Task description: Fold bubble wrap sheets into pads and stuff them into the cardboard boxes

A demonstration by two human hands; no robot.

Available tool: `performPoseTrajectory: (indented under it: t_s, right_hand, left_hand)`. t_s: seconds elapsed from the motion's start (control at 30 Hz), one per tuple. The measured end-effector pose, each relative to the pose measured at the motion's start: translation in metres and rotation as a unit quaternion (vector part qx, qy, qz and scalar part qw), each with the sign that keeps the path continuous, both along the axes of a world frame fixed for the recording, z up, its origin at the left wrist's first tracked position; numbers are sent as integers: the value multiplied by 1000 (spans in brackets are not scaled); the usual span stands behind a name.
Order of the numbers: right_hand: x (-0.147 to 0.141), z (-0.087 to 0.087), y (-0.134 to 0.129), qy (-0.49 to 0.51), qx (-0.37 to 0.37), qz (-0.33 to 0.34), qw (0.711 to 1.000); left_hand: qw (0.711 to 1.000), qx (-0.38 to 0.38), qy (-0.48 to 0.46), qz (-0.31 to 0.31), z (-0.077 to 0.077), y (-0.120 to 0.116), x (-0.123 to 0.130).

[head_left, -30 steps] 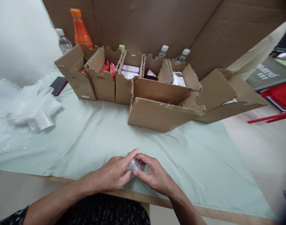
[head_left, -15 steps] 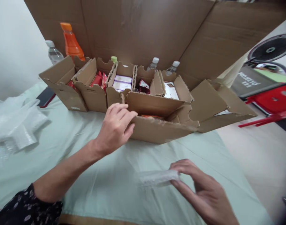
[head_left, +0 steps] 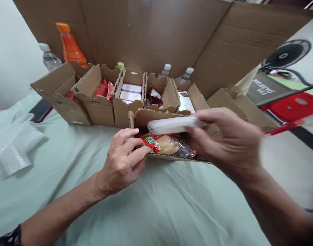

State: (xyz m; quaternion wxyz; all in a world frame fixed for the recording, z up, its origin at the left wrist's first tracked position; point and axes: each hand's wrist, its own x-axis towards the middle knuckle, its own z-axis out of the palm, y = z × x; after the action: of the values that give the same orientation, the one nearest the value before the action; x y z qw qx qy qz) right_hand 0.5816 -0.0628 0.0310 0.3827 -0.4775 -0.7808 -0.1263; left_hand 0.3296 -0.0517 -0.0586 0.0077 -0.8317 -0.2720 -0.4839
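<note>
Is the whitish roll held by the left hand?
No, the right hand holds the whitish roll, while the left hand is at the front cardboard box.

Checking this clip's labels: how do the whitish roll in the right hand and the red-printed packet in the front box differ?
The whitish roll is held raised in the right hand; the red-printed packet lies in the front box. The roll looks mostly plain; the packet is partly clear, showing tan contents. Both look longer than wide.
</note>
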Motion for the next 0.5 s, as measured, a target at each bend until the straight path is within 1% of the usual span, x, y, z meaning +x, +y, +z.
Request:
performPoseTrajectory:
  t_s: [0.03, 0.1, 0.17, 0.23, 0.3, 0.37, 0.43, 0.5]
  right_hand:
    - [-13, 0, 16, -70, 8, 35, 997]
    - [-31, -4, 43, -189, -12, 77, 979]
    - [-40, -9, 64, -277, -64, 89, 955]
    - [-47, -12, 76, -343, -134, 90, 925]
    - [-55, -12, 82, -385, -201, 96, 896]
    - [-65, -12, 86, -405, -246, 102, 875]
    - [-73, -16, 90, -401, -268, 99, 870]
    - [-78, -23, 97, -382, -285, 95, 874]
  left_hand:
    - [1000, -2, 1, 0, 0, 0, 0]
    - [1000, -4, 1, 4, 1, 1, 1]
    - [1000, -6, -1, 9, 1, 3, 2]
    - [1000, -7, -7, 10, 2, 5, 3]
    - [1000, -8, -16, 7, 1, 6, 5]
    - [1000, -11, -23, 1, 0, 7, 5]
    - [1000, -19, -20, -2, -2, 8, 5]
    - [999, -32, -11, -2, -3, 10, 3]
